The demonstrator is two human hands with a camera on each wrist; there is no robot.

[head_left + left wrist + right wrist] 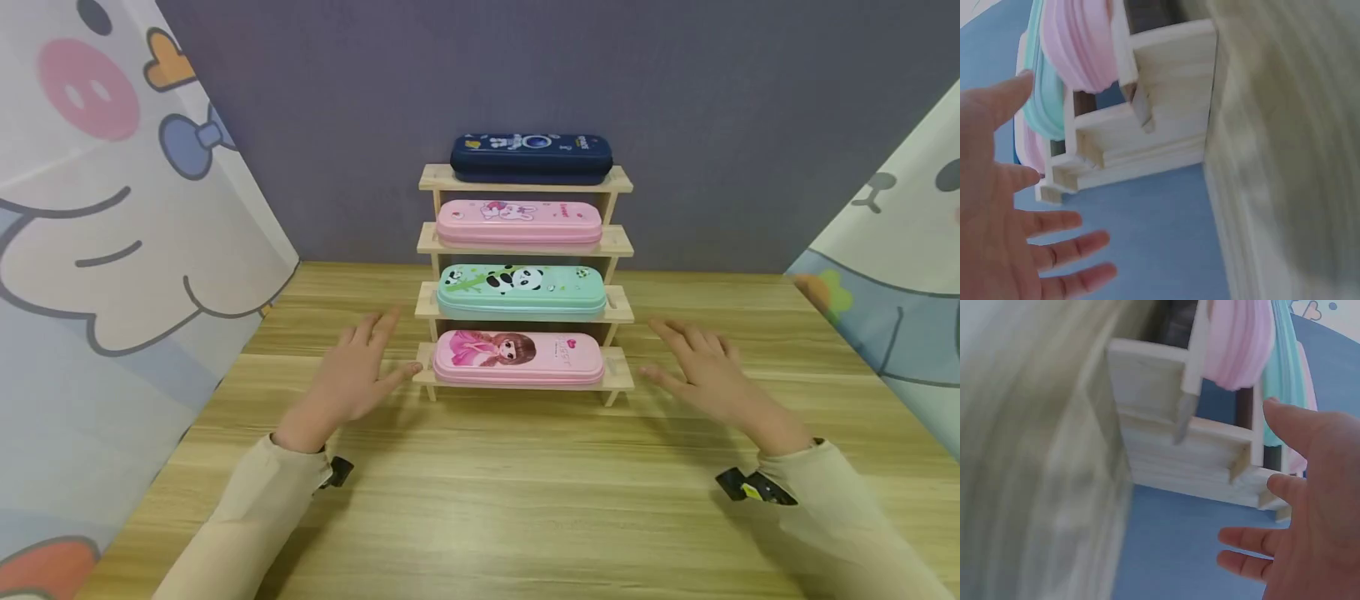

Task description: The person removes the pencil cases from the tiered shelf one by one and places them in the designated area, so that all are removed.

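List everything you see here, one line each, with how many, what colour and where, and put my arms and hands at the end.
astronaut-print pencil case: one, navy, top tier
bunny-print pencil case: one, pink, second tier down
panda-print pencil case: one, mint green, third tier down
doll-print pencil case: one, pink, bottom tier
four-tier stand: one, pale wood, on the table
table: one, wood-grain yellowish brown, under the stand
backdrop: one, blue-grey, behind the stand
cartoon-print sheets: two, mostly white and pale blue, left and right sides
wrist devices: two, black, one per wrist
sleeves: two, beige, lower left and right
left hand: one, bare, beside the stand's left end
right hand: one, bare, beside its right end
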